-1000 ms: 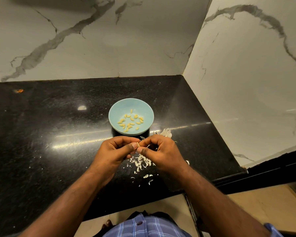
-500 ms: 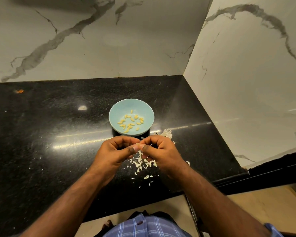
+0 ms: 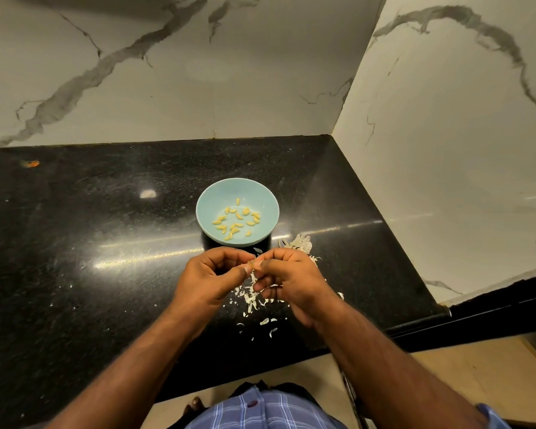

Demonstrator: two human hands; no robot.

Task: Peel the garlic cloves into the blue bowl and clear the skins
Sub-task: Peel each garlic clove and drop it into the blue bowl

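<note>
You're pinching a garlic clove [image 3: 253, 265] w/ both hands: left hand [image 3: 212, 278] & right hand [image 3: 287, 278] fingertips meeting just short of the blue bowl [image 3: 208, 199]. Clove's prob. small, slippery; grip ends, skin's papery.

Bowl [image 3: 262, 193] on the bench [image 3: 106, 243] holding peeled cloves [image 3: 235, 222]; left hand [image 3: 211, 280] and right hand [image 3: 291, 280] meeting fingertip to fingertip just before it; skins [image 3: 254, 297] on the bench beneath and right of the hands; walls behind and right.
</note>
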